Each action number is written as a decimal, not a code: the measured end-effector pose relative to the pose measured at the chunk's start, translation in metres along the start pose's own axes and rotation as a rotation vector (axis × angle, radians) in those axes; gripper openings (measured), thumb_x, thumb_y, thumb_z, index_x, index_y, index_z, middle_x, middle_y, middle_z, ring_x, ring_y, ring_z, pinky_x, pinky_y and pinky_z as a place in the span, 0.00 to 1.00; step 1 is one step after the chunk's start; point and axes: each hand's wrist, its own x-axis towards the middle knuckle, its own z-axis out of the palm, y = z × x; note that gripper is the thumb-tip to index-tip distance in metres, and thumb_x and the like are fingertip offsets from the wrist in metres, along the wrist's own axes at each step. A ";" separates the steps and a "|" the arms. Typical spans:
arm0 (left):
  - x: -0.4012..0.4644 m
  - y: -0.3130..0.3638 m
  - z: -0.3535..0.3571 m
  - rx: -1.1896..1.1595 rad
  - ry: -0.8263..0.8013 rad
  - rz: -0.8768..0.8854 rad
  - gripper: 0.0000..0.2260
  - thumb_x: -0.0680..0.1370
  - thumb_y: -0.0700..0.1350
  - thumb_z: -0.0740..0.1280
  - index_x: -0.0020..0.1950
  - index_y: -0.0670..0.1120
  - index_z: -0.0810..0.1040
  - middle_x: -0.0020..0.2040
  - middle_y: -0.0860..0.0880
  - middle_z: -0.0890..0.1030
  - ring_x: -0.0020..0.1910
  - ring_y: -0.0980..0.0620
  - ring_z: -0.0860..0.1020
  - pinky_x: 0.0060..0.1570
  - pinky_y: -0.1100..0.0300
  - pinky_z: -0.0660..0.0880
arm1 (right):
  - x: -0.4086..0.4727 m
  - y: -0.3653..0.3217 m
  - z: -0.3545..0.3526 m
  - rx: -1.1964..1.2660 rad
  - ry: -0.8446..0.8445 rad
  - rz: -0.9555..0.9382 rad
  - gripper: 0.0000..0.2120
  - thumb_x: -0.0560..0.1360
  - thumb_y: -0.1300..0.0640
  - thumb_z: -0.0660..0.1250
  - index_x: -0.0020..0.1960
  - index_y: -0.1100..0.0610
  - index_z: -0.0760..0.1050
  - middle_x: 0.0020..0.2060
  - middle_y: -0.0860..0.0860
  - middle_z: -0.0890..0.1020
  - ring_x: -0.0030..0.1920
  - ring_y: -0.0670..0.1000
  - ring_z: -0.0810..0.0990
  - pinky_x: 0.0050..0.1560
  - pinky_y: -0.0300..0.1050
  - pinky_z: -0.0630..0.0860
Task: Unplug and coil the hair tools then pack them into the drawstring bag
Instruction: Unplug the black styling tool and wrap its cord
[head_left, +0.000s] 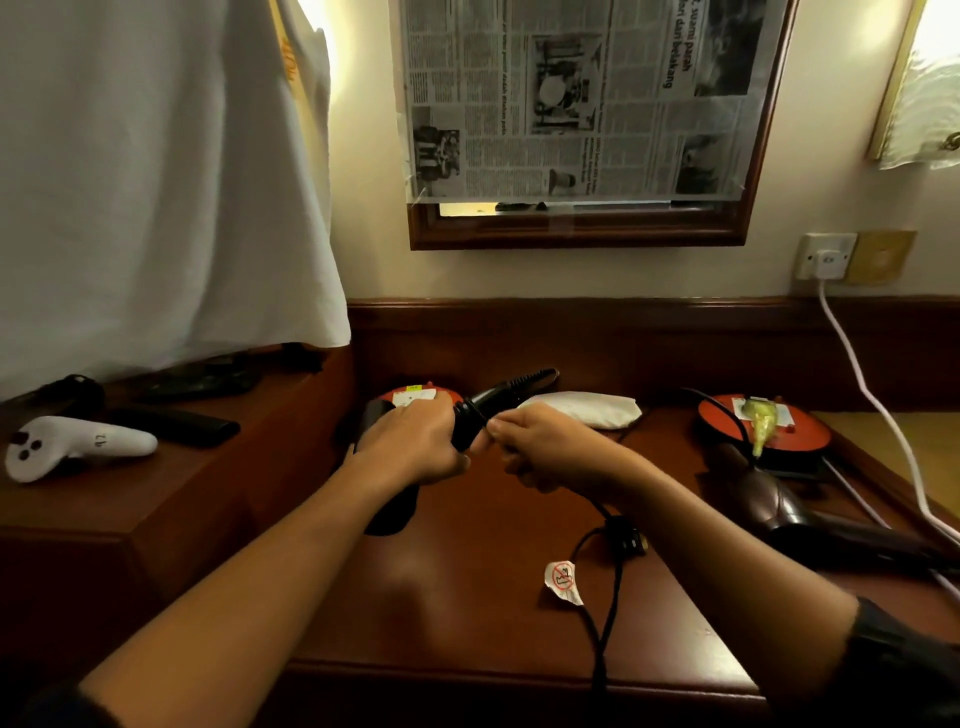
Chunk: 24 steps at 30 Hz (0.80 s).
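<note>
The black hair tool (498, 397) is held above the desk, toothed barrel toward one o'clock; its black cord (605, 613) trails toward six, plug (628, 540) lying loose.

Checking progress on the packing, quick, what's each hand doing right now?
Left hand: closed around the black hair tool.
Right hand: closed, apparently pinching the tool's black cord.

Head camera looks forward and down, close over the wooden desk (467, 597).

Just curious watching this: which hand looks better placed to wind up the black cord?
The right hand, probably: it already pinches the cord beside the handle, while the left hand grips the hair tool.
</note>
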 end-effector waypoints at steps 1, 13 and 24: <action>0.000 0.000 0.000 -0.019 -0.007 0.011 0.17 0.69 0.52 0.72 0.51 0.51 0.68 0.41 0.51 0.77 0.39 0.50 0.78 0.33 0.55 0.73 | -0.003 0.005 0.000 0.026 -0.023 0.003 0.19 0.86 0.53 0.52 0.57 0.67 0.75 0.27 0.48 0.63 0.22 0.44 0.59 0.23 0.38 0.56; -0.002 0.006 -0.012 -0.439 -0.075 0.212 0.10 0.68 0.39 0.71 0.43 0.46 0.72 0.35 0.50 0.74 0.31 0.55 0.72 0.30 0.61 0.66 | -0.011 0.047 -0.023 0.131 -0.226 0.039 0.23 0.79 0.37 0.57 0.36 0.54 0.67 0.27 0.49 0.59 0.27 0.47 0.55 0.31 0.45 0.52; -0.021 0.008 -0.034 -0.612 -0.270 0.300 0.12 0.72 0.34 0.69 0.46 0.50 0.72 0.38 0.48 0.75 0.33 0.54 0.75 0.35 0.60 0.73 | 0.000 0.066 -0.047 0.120 -0.244 -0.092 0.17 0.80 0.46 0.63 0.37 0.55 0.66 0.32 0.50 0.61 0.33 0.50 0.57 0.36 0.41 0.63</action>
